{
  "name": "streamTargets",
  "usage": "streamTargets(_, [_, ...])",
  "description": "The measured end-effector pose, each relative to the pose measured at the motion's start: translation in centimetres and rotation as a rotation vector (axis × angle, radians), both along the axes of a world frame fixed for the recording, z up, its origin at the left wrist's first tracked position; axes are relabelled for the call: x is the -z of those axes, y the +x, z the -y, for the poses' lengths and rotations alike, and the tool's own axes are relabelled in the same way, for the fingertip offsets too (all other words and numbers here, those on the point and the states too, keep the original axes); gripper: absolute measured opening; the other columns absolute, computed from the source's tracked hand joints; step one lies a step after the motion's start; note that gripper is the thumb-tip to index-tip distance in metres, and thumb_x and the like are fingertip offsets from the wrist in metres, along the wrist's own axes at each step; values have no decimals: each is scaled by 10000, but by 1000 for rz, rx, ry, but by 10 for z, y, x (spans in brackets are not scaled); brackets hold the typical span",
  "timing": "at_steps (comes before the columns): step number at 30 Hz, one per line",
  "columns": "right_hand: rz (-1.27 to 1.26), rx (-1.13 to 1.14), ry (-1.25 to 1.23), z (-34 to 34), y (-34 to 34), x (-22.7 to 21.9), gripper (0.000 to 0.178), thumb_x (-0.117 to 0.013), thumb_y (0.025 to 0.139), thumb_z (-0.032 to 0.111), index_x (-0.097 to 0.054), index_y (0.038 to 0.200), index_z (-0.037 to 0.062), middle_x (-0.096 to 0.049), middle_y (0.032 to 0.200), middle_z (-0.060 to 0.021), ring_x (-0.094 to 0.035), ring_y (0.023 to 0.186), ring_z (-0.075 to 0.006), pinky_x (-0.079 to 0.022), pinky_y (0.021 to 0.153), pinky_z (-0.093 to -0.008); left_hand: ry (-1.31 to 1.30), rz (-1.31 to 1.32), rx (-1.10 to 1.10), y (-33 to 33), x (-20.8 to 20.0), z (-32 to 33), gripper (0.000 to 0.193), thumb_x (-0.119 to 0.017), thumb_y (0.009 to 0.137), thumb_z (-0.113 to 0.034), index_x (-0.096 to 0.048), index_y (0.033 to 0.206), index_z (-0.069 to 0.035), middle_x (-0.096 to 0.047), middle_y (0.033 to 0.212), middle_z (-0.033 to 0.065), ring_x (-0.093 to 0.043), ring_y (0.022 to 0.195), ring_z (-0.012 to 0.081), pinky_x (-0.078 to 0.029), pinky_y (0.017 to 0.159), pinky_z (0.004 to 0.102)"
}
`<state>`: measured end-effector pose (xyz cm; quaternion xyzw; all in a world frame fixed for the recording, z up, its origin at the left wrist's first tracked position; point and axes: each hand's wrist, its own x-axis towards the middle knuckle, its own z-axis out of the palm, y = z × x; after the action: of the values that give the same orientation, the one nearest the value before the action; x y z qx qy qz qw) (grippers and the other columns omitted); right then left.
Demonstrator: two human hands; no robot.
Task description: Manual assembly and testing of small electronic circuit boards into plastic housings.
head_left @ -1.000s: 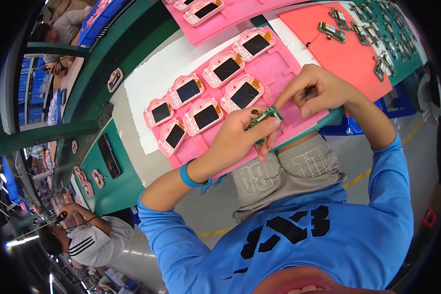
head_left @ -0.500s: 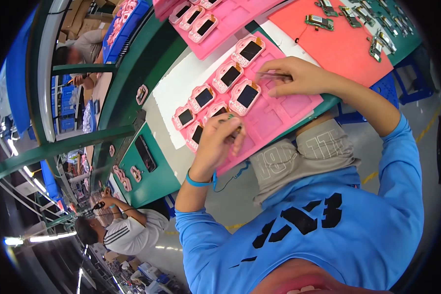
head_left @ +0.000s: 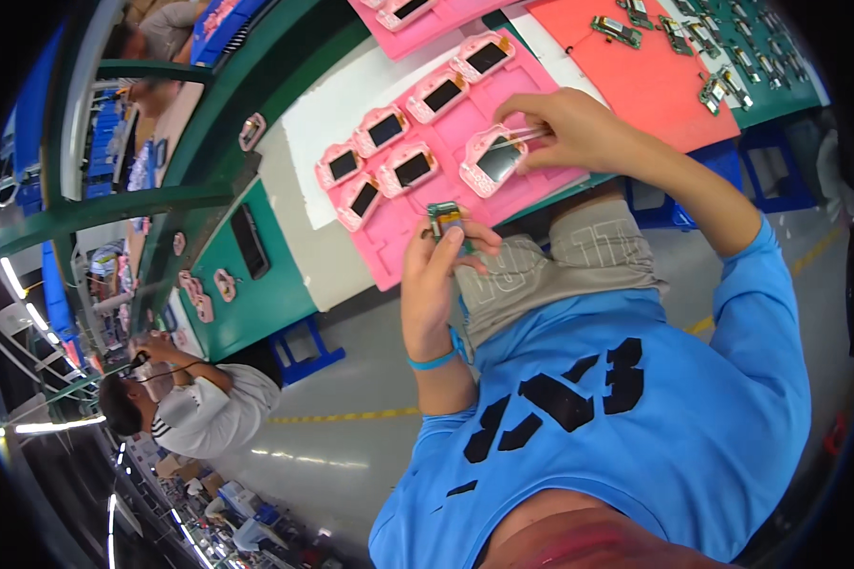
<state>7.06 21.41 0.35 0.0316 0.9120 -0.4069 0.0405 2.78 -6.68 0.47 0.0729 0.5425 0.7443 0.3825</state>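
My left hand holds a small green circuit board with a yellow part on it, between thumb and fingers near the tray's front edge. In my right hand is a pair of metal tweezers, its tips over a pink game-console-shaped casing with a dark screen. That casing looks tilted, its screen catching light; whether the fingers also grip it I cannot tell. More such casings, one of them a pink casing near the middle, lie in the pink tray before me.
An orange-red mat lies right of the tray, with several circuit boards on and beyond it. Another pink tray sits farther back. A black phone-like slab rests on the green table at left. A co-worker sits at far left.
The view has shifted. My left hand has drawn back from the casings, showing the circuit board more clearly. The casing by my right hand has moved rightward and nearer, and is now tilted.
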Motion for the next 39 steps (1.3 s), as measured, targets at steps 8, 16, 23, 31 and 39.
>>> streamTargets(8, [-328, 412, -282, -7, 81, 41, 283, -688, 1029, 169, -674, 1276, 31, -651, 757, -14, -518, 605, -135, -435, 587, -290, -601, -721, 193, -14, -17, -63, 318, -714, 998, -261, -665, 1176, -2, -772, 889, 98, -691, 714, 204, -519, 615, 282])
streamTargets(16, [-65, 461, -973, 4, 132, 30, 213, -507, 1147, 179, -656, 1139, 27, -657, 728, -41, -525, 515, -68, -407, 469, -207, -864, -1096, 234, -10, -16, -126, 279, -779, 908, -217, -709, 1066, 3, -766, 820, 60, -683, 686, 206, -523, 642, 318])
streamTargets(23, [28, 399, -1083, 14, 110, 30, 218, -501, 1147, 176, -640, 1120, 10, -656, 671, -53, -508, 451, -94, -409, 434, -224, -795, -976, 176, -12, -8, -134, 297, -797, 879, -229, -714, 1043, 3, -752, 819, 69, -678, 682, 220, -528, 656, 337])
streamTargets(31, [87, 421, -1178, 12, 105, 22, 255, -475, 1155, 210, -614, 1068, 15, -669, 637, -83, -487, 401, -124, -388, 395, -244, -663, -828, 254, -17, 0, -122, 222, -750, 940, -139, -690, 1103, -1, -739, 856, 78, -673, 721, 164, -543, 665, 299])
streamTargets(39, [312, 281, -1155, 31, 93, 23, 282, -438, 1156, 239, -572, 1028, 27, -649, 563, -104, -477, 374, -148, -365, 368, -265, -432, -506, 247, -20, 14, -104, 220, -655, 1017, -13, -621, 1234, 4, -710, 891, 87, -669, 741, 134, -541, 647, 224])
